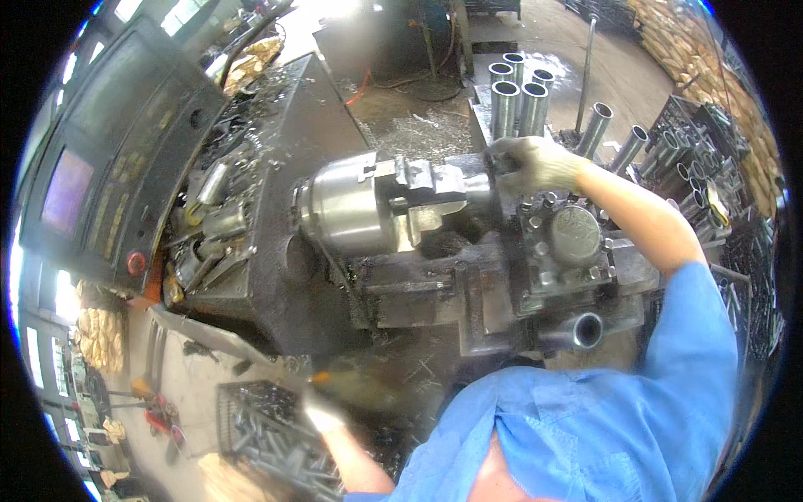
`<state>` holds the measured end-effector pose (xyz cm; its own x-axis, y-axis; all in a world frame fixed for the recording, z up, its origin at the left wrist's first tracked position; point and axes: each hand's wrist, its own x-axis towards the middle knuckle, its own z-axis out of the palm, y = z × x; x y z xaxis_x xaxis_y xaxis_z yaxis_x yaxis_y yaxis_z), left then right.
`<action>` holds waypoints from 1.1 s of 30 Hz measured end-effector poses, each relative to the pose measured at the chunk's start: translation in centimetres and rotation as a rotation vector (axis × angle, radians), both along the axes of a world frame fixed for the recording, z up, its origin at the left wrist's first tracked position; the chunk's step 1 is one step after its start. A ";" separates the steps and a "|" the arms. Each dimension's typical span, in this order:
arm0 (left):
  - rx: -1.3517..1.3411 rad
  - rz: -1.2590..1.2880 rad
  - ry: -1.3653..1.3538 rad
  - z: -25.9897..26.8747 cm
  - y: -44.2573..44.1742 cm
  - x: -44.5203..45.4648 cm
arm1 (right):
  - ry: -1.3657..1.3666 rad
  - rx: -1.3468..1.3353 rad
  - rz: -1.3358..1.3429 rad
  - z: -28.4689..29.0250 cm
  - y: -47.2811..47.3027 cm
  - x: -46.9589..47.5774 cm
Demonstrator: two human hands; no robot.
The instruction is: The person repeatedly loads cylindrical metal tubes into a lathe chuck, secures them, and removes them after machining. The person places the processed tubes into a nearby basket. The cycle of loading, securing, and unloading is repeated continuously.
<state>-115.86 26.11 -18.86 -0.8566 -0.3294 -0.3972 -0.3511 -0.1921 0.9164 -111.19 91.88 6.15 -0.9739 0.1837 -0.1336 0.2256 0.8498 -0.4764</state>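
Observation:
A steel lathe chuck [351,204] with stepped jaws [436,182] is at the middle of the view. My right hand [533,164], in a pale glove, is at the far right end of the jaws; its fingers are dark and blurred, and what they touch is hard to make out. Just below it stands the bolted tool post [574,235]. My left hand [321,411], in a light glove and blurred, is low in front of the machine, above a crate of metal tubes [270,445]. A single steel tube [574,331] lies on the carriage near my body.
Several steel tubes [533,103] stand upright behind the tool post, with more tubes [690,169] leaning at the right. At the left is a control panel [119,163] with a red button [136,263]. Tools and metal chips cover the headstock top [232,245]. A thin upright rod [586,75] stands behind.

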 end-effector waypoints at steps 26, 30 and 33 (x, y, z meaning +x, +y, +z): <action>-0.996 -0.577 1.333 19.0 16.5 3.4 | 0.338 -0.150 -0.456 -6.8 -11.4 34.6; -0.964 -1.171 0.119 5.2 14.9 20.9 | 0.303 -0.353 -0.367 -9.7 -11.6 31.6; -0.802 -1.261 -0.074 0.2 10.9 29.5 | 0.099 -0.357 -0.315 -10.6 -12.0 28.3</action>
